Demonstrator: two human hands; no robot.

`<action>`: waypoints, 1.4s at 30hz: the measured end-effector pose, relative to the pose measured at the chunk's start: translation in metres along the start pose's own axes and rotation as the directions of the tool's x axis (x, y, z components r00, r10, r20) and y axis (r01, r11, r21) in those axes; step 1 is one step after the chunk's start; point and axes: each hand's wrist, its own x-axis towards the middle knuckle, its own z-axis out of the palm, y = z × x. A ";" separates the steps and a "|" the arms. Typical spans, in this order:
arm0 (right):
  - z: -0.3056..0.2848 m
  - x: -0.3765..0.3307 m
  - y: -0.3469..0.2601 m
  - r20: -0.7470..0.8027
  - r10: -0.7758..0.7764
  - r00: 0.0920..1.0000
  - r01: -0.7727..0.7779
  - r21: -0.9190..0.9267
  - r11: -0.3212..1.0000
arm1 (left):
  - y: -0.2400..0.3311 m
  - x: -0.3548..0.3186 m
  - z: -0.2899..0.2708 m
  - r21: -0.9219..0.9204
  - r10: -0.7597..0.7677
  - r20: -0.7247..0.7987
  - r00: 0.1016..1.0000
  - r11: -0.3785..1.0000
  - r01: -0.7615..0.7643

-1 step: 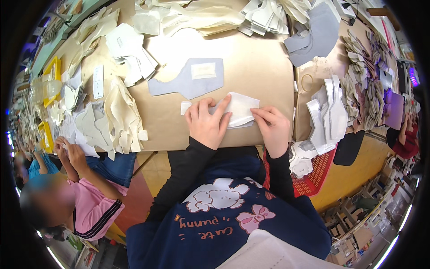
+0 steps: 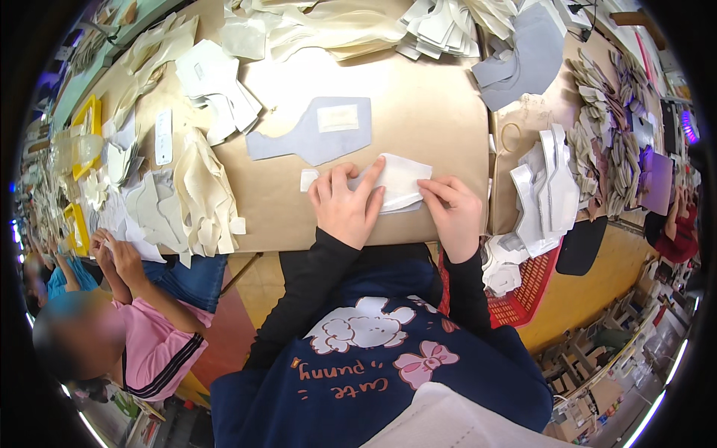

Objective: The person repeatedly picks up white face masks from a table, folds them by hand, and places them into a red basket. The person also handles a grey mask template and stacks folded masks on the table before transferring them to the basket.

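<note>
A white cut piece (image 2: pixel 403 178) lies over a grey one on the brown-covered table, and the grey shows along its lower edge. My left hand (image 2: pixel 346 203) rests on its left part with fingers spread, hiding some of it. At the right edge, my right hand (image 2: pixel 454 213) pinches the white piece between thumb and forefinger. Just beyond them lies a flat grey cut piece (image 2: pixel 299 134) with a cream rectangle (image 2: pixel 338 118) on it. A small white square (image 2: pixel 309 180) sits left of my left hand, partly covered by it.
Cream pieces (image 2: pixel 202 198) and white pieces (image 2: pixel 213 86) are stacked at the left. Grey pieces (image 2: pixel 526 63) lie at the far right, white bundles (image 2: pixel 549 187) nearer. A red basket (image 2: pixel 529 291) stands below the table's right edge. A co-worker in pink (image 2: pixel 160 336) sits at left.
</note>
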 end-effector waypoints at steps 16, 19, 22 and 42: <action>0.000 -0.038 0.016 0.078 -0.300 0.951 0.304 -0.427 0.852 | 0.009 0.000 0.019 0.042 0.131 0.137 0.982 0.990 -0.138; -0.005 -0.048 0.019 0.169 -0.284 0.944 0.331 -0.468 0.820 | 0.007 0.002 0.020 0.058 0.129 0.180 0.975 0.988 -0.141; -0.006 -0.041 0.024 0.316 -0.228 0.921 0.376 -0.567 0.733 | 0.007 0.001 0.021 0.116 0.150 0.186 0.971 0.978 -0.173; 0.014 0.002 0.030 0.013 -0.330 0.944 0.321 -0.272 0.907 | -0.003 -0.005 0.022 -0.005 0.383 0.181 0.906 0.921 -0.389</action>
